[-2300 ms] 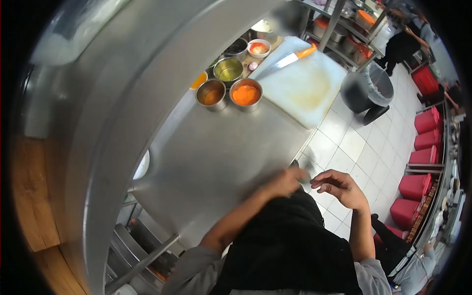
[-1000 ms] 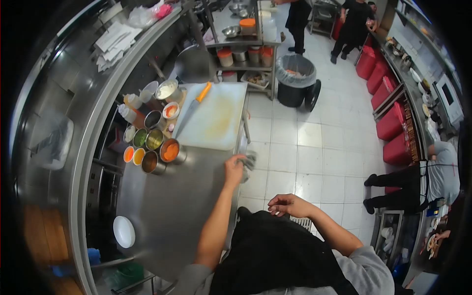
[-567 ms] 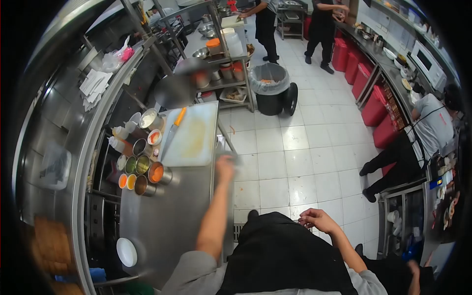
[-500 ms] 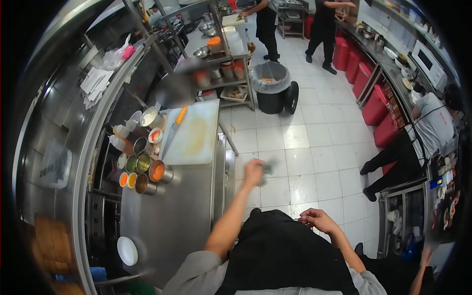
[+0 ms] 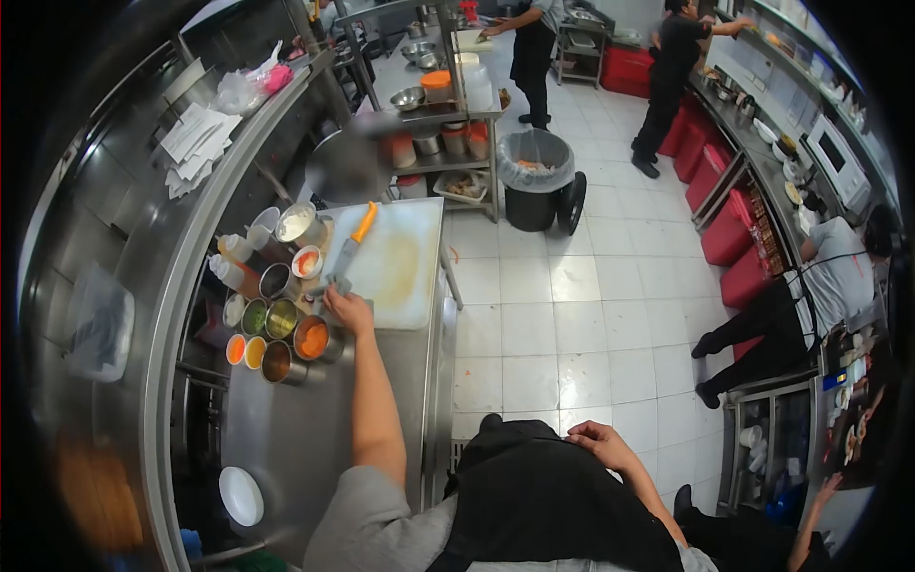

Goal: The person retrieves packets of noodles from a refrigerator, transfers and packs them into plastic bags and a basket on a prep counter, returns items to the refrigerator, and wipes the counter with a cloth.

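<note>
My left hand (image 5: pixel 350 311) reaches over the left edge of the white cutting board (image 5: pixel 405 281). Its fingers are closed on a small grey cloth (image 5: pixel 337 285), partly hidden by the hand. Just beyond lies a knife with an orange handle (image 5: pixel 362 222), its blade pointing toward the cloth. Left of the hand stand metal cups, among them one with orange contents (image 5: pixel 312 337) and one with yellow-green liquid (image 5: pixel 282 318). My right hand (image 5: pixel 602 444) hangs beside the black apron (image 5: pixel 558 500), fingers loosely bent and holding nothing I can see.
Squeeze bottles (image 5: pixel 233 272) and a tub of white contents (image 5: pixel 298 224) line the counter's back edge. A white bowl (image 5: pixel 241 496) sits near me. A lined trash bin (image 5: pixel 536 181) stands on the floor ahead. Co-workers stand at the right counter (image 5: pixel 753 143) and farther back.
My left hand has swung left from above the floor to the cutting board's edge, carrying the grey cloth. The right hand stays near the apron. A co-worker at the back right now reaches toward the shelf.
</note>
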A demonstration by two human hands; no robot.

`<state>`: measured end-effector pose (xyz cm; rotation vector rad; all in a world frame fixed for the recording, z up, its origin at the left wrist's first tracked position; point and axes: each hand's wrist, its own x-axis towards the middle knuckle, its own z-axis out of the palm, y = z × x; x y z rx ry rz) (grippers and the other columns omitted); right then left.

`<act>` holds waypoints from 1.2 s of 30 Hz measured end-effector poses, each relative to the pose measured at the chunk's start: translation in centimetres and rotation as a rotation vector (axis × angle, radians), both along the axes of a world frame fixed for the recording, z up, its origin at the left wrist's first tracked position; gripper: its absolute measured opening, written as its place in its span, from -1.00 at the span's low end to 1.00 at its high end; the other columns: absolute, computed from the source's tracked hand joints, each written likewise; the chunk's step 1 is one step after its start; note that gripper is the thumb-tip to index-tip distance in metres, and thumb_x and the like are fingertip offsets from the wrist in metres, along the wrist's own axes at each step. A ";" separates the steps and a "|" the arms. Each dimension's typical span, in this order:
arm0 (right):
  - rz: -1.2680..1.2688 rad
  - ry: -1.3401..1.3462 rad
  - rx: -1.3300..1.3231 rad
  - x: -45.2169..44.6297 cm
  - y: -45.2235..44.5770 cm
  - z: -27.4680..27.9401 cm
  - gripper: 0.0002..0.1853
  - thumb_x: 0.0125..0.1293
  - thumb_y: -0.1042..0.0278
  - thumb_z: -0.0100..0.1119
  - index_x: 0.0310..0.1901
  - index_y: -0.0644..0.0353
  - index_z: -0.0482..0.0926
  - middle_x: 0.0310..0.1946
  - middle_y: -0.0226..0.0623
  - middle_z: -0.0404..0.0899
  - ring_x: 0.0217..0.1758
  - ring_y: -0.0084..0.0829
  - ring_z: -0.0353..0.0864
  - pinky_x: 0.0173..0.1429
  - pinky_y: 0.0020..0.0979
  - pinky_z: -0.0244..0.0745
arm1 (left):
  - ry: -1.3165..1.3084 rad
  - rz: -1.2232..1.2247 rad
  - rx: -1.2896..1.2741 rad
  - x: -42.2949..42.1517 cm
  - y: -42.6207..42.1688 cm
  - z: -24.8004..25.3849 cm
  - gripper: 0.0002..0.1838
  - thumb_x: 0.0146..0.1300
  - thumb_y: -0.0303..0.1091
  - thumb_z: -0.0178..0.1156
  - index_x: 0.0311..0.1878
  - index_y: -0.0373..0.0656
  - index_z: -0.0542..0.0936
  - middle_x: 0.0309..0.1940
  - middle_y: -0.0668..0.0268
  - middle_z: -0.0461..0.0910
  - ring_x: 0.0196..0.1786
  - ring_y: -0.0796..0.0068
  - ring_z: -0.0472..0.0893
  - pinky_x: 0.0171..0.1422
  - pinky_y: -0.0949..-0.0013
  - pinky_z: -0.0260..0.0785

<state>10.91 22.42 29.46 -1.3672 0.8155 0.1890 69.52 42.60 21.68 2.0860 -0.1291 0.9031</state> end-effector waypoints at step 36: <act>1.110 -0.992 -1.311 79.1 -4.4 -9.1 -0.70 0.23 0.42 0.15 0.02 0.11 0.61 -0.04 -0.15 0.59 0.20 -0.09 0.53 0.34 0.08 0.30 | 0.787 0.033 0.265 -20.9 1.1 1.4 -0.55 0.24 -0.28 0.30 0.10 -0.41 0.56 0.15 -0.19 0.42 0.18 -0.23 0.43 0.29 -0.09 0.30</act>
